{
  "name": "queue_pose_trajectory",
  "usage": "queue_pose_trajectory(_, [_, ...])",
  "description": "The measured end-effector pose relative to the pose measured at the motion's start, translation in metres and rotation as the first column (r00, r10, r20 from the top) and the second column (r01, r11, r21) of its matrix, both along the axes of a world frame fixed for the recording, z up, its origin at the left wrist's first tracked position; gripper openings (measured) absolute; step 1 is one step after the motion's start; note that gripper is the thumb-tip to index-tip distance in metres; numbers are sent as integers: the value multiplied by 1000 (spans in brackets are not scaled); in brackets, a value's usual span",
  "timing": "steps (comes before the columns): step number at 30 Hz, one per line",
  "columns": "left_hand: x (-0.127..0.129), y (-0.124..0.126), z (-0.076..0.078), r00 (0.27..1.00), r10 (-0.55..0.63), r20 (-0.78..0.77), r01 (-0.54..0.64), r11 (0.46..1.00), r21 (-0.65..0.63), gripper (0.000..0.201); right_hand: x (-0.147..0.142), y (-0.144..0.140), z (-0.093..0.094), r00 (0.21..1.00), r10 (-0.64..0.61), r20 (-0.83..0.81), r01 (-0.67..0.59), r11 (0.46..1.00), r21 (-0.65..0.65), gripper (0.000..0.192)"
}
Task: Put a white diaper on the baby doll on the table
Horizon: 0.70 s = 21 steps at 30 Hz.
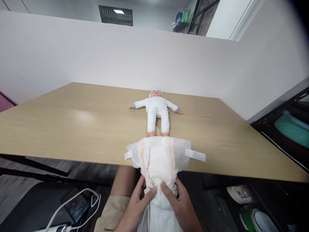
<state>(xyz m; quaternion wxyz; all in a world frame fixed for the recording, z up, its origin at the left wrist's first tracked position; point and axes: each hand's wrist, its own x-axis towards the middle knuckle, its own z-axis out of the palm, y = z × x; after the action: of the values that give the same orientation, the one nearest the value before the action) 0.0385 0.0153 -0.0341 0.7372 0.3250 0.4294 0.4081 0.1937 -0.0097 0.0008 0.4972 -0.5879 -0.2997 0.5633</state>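
An unfolded white diaper (pixel 159 158) spreads from the table's front edge down over my lap, its two tape tabs sticking out left and right. My left hand (pixel 143 195) grips its left side, thumb on top and fingers underneath. On the opposite side my right hand (pixel 178 198) pinches it the same way, the thumbs close together near the middle. Just beyond the diaper's far end a baby doll (pixel 158 111) in white clothes and a printed cap lies on its back, arms spread, feet toward me.
The wooden table (pixel 96 129) reaches to a white wall (pixel 120 58). A black chair with a phone and a white cable (pixel 72 196) stands at lower left. Dark shelves (pixel 289 129) with a green item are at right; round containers (pixel 260 220) sit below the table at lower right.
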Motion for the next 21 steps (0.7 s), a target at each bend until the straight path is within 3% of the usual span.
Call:
queue_pose_trajectory(4, [-1,10,-17,997,-49,52,54,994,-98,73,12,10,-33,993,105,60,-105,994,-15,86])
queue_pose_trajectory(7, [-1,14,-27,996,-68,53,75,985,-153,74,22,7,-47,942,70,327,-59,997,-42,73])
queue_pose_trajectory(10, [1,14,-33,997,-57,55,67,979,-192,81,30,3,-50,756,-111,645,122,992,28,64])
queue_pose_trajectory(12, [2,13,-34,997,-57,48,66,979,-194,85,33,6,-47,625,-228,747,155,974,168,55])
queue_pose_trajectory(14, [2,11,-36,996,-79,32,84,978,-192,86,33,18,-42,538,-314,782,42,937,347,37])
queue_pose_trajectory(16, [2,10,-38,994,-107,1,105,979,-173,85,30,37,-34,479,-343,808,-174,865,470,25])
queue_pose_trajectory(18, [-2,9,-41,988,-147,-49,140,982,-123,81,23,59,-27,420,-291,859,-380,804,458,38])
queue_pose_trajectory(21, [-18,12,-36,949,-274,-157,269,962,-53,70,13,87,-23,322,-135,937,-567,765,305,57])
